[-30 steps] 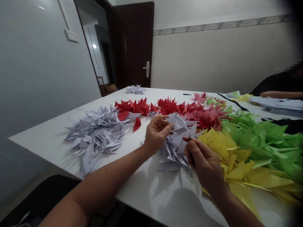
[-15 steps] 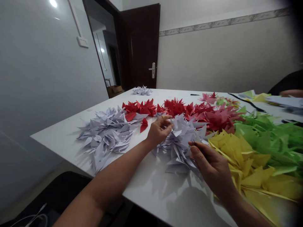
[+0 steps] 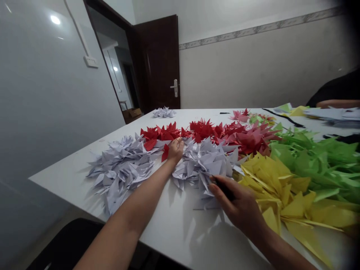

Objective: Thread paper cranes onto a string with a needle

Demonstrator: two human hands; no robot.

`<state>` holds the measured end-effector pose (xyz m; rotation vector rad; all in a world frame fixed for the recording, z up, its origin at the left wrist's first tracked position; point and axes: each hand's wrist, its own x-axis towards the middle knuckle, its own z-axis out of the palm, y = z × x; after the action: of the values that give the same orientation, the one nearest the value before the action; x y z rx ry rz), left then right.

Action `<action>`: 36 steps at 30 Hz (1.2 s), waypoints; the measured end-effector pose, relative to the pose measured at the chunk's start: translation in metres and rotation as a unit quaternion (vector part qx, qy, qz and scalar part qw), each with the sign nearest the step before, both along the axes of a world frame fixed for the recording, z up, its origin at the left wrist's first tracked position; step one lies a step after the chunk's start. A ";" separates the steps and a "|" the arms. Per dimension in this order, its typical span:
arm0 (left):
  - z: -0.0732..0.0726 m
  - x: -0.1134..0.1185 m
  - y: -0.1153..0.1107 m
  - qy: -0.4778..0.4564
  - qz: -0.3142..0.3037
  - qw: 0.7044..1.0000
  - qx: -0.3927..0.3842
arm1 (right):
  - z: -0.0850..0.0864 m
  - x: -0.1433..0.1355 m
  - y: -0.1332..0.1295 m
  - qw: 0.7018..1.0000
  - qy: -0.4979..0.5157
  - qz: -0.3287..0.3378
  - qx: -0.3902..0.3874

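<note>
Folded, pointed paper pieces that look like origami cranes lie in heaps by colour. My left hand (image 3: pixel 176 149) reaches over the table between the left white heap (image 3: pixel 123 161) and the middle white heap (image 3: pixel 208 157), near the red pieces (image 3: pixel 201 129). Its fingers look slightly bent and apart, with nothing visible in them. Close to the front of the middle white heap, my right hand (image 3: pixel 239 202) is closed round a small dark tool (image 3: pixel 225 186). Most of that tool is hidden in the palm, so its kind does not show.
Yellow pieces (image 3: pixel 281 191) and green pieces (image 3: pixel 317 161) spread along the right. A small white heap (image 3: pixel 164 112) sits at the far end of the white table (image 3: pixel 64 170). Another person's dark sleeve (image 3: pixel 337 88) shows at the far right, near stacked paper (image 3: pixel 332 114).
My left hand has moved left, away from the middle white heap, toward the gap beside the red pieces. My right hand has shifted slightly left and down. The view has turned a little.
</note>
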<state>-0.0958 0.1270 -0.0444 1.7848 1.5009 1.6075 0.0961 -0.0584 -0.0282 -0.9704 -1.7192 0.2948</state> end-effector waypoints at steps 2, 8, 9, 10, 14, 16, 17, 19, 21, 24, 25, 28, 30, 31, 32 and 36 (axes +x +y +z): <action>-0.001 0.003 0.013 0.035 0.007 0.999 -0.015 | -0.002 -0.002 -0.001 1.000 -0.023 0.008 0.012; -0.006 0.004 0.037 0.093 0.051 0.992 -0.065 | -0.005 -0.003 0.000 0.998 -0.057 0.023 0.012; -0.007 0.003 0.038 0.093 0.058 0.992 -0.069 | -0.004 -0.003 0.000 0.998 -0.059 0.025 0.012; -0.008 0.001 0.038 0.090 0.065 0.991 -0.070 | -0.004 -0.003 0.001 0.998 -0.059 0.027 0.011; -0.010 -0.005 0.032 0.048 0.100 0.993 -0.036 | -0.004 -0.001 0.002 0.998 -0.055 0.025 0.005; -0.009 -0.008 0.026 0.019 0.121 0.992 -0.007 | -0.004 0.000 0.002 0.999 -0.048 0.023 0.002; -0.008 -0.010 0.022 0.004 0.130 0.992 0.008 | -0.004 0.001 0.002 0.999 -0.043 0.022 0.003; -0.004 -0.013 0.014 -0.023 0.138 0.990 0.034 | -0.003 0.002 0.002 0.999 -0.033 0.016 0.006; 0.003 -0.014 0.004 -0.045 0.133 0.988 0.058 | -0.002 0.002 0.003 1.000 -0.021 0.007 0.007; 0.016 -0.008 -0.016 -0.069 0.110 0.987 0.091 | 0.000 0.003 0.004 1.000 0.000 -0.001 0.003; 0.021 -0.003 -0.024 -0.075 0.095 0.987 0.101 | 0.000 0.002 0.004 1.000 0.005 0.001 0.002; 0.031 0.017 -0.053 -0.103 0.000 0.985 0.142 | 0.002 0.002 0.001 1.000 0.012 0.012 -0.001; 0.036 0.031 -0.074 -0.095 -0.085 0.977 0.168 | 0.004 0.002 -0.002 1.000 0.018 0.016 -0.003; 0.037 0.037 -0.084 -0.071 -0.103 0.975 0.182 | 0.005 0.002 -0.003 1.000 0.024 0.015 -0.007; 0.039 0.043 -0.092 -0.042 -0.118 0.973 0.196 | 0.005 0.002 -0.003 0.999 0.030 0.013 -0.013; 0.040 0.055 -0.113 0.012 -0.149 0.963 0.226 | 0.004 0.005 -0.001 0.995 0.079 -0.017 -0.058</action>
<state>-0.0403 0.0139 -0.0046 2.1447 0.8540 1.8711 0.1007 -0.0590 -0.0240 -1.0327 -1.5545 0.4420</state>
